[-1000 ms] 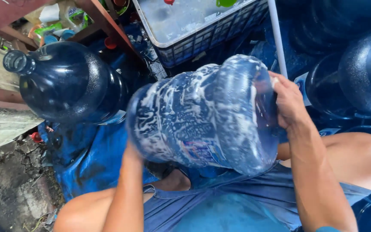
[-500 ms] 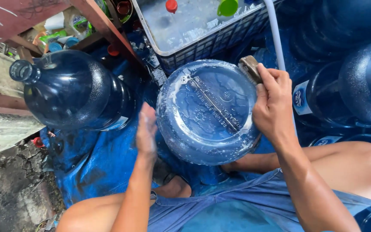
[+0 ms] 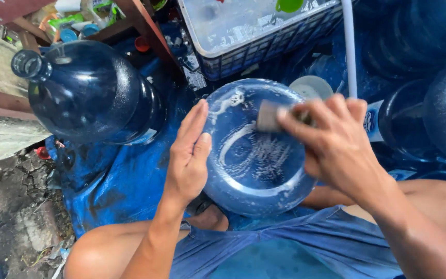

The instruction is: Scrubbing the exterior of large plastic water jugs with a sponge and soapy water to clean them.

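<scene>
The big blue water jug (image 3: pixel 254 155), which lay on its side a second ago, now stands bottom-up between the knees. The left hand (image 3: pixel 189 155), open and flat, steadies its left wall. The right hand (image 3: pixel 331 139) is closed around a small scrub pad (image 3: pixel 268 115), which now rubs the soapy base just left of the fingers, so the washing has passed from the sides to the bottom.

A white-and-blue label (image 3: pixel 373 121) wraps a dark blue jug (image 3: pixel 403 124) at right; green-and-white packets (image 3: pixel 70 20) sit top left.
</scene>
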